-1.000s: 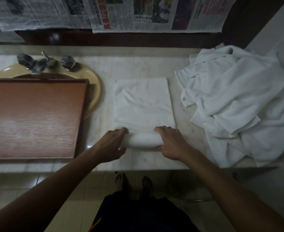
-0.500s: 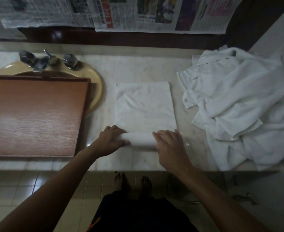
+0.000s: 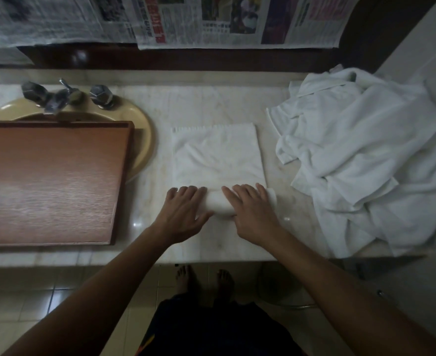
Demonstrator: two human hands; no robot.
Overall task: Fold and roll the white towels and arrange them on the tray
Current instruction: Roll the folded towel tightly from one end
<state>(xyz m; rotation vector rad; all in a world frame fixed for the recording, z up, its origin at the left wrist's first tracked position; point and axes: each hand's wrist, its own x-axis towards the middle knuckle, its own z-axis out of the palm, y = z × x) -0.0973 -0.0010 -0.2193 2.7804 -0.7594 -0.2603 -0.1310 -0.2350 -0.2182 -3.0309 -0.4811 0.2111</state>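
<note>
on the near edge of the folded towel [image 3: 218,152] our fingers [image 3: 247,192] lie flat and slightly spread, pressing down on the rolled part [image 3: 219,205]; left hand [image 3: 183,214] covers the roll's left end, right hand [image 3: 254,214] its right, palms down, nothing pinched. beyond the roll the towel's flat remainder lies on the pale counter [image 3: 211,104]. to the left we see the wooden tray [image 3: 50,183] sitting over the sink [image 3: 139,119], taps [image 3: 62,97] behind; to the right, a loose heap of white towels [image 3: 365,155].
</note>
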